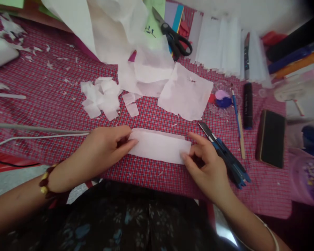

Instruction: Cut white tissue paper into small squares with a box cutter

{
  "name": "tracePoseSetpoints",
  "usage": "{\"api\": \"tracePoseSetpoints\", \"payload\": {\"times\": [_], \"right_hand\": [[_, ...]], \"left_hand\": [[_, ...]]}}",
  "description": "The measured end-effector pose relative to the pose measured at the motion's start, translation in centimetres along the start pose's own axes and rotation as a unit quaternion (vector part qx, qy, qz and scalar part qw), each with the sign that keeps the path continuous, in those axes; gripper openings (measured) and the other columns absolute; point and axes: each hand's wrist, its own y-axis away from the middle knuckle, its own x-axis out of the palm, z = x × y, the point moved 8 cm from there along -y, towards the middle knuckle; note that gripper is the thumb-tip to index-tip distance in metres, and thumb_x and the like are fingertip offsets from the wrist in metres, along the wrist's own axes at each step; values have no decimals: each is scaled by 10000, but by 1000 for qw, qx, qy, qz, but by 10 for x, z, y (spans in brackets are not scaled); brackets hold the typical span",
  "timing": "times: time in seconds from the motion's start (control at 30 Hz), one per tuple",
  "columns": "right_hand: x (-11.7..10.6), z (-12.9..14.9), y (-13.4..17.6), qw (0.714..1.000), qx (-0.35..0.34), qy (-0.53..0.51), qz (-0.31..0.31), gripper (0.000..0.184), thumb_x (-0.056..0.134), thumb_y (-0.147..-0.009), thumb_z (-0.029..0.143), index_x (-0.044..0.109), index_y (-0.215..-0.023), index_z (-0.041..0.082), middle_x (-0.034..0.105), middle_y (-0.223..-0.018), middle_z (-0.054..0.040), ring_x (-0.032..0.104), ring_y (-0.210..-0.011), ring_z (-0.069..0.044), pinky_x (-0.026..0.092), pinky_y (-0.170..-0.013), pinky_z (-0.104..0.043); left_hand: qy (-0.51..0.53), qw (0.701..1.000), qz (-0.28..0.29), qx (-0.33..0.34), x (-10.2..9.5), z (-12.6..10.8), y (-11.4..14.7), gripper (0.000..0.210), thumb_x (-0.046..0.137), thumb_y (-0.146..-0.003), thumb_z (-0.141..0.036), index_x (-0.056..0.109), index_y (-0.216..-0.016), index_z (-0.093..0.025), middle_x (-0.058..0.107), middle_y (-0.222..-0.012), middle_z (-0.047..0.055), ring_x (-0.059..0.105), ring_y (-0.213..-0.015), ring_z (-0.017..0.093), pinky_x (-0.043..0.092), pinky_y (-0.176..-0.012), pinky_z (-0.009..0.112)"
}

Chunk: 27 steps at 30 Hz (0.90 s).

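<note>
A folded strip of white paper (159, 146) stretches between my two hands, just over the checked cloth near the table's front edge. A second layer shows along its far edge. My left hand (112, 143) pinches the left end between thumb and fingers. At the right end, my right hand (205, 158) grips the corner with the thumb, its index finger stretched out past the paper. Close by on the right lie blue box cutters (225, 157), one blade out. Beyond the strip are a heap of small cut paper pieces (102, 97) and a square paper sheet (187, 92).
Black-handled scissors (174, 35) lie on papers at the back. To the right are a paint palette (222, 99), a paintbrush (235, 108), a wooden stick (241, 136), a black marker (247, 106) and a dark phone (272, 137). White cables (42, 134) cross at left.
</note>
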Motion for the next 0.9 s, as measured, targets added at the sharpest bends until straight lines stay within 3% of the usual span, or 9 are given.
{"api": "tracePoseSetpoints", "payload": {"times": [0.43,0.53,0.63,0.77,0.83,0.9], "right_hand": [[2,1,-5,999,-5,50,-14,441,592,-909,210,561,-1349,195,594,-665,60,550,-535,-117,453,-521,-263],[2,2,-7,999,-1,53,-12,428,595,-907,213,574,-1334,185,588,-659,60,543,-528,-117,446,-516,-264],[4,3,-8,999,-1,53,-8,427,594,-906,219,576,-1330,181,586,-661,58,541,-530,-119,440,-522,-267],[5,1,-8,999,0,43,-5,445,576,-903,219,565,-1347,187,581,-665,55,531,-537,-123,434,-540,-272],[6,-1,-8,999,1,40,-5,457,565,-901,221,558,-1357,188,583,-671,51,530,-545,-126,434,-555,-276],[7,-1,-8,999,1,39,-7,470,561,-893,231,557,-1361,186,589,-678,46,531,-556,-131,431,-567,-282]], "left_hand": [[-91,995,-23,17,5,-2,0,336,494,-988,-335,459,-683,-196,512,-619,-13,462,-525,121,282,-560,274],[-101,994,-35,5,5,1,2,245,536,-975,-325,513,-770,-195,546,-629,-23,495,-513,121,298,-536,268],[-128,989,-77,15,-1,-1,6,112,578,-969,-305,573,-980,-194,633,-751,-9,580,-598,140,368,-553,271],[-191,959,-137,158,-13,-38,12,235,573,-986,-217,553,-1217,-180,679,-1070,68,647,-969,216,505,-817,327],[-183,945,-98,254,-7,-63,12,158,550,-984,-176,592,-1137,-167,672,-1048,72,630,-964,225,510,-843,348],[-169,930,-19,326,7,-85,8,112,531,-964,-127,624,-1014,-167,667,-972,61,619,-883,217,503,-782,344]]}}
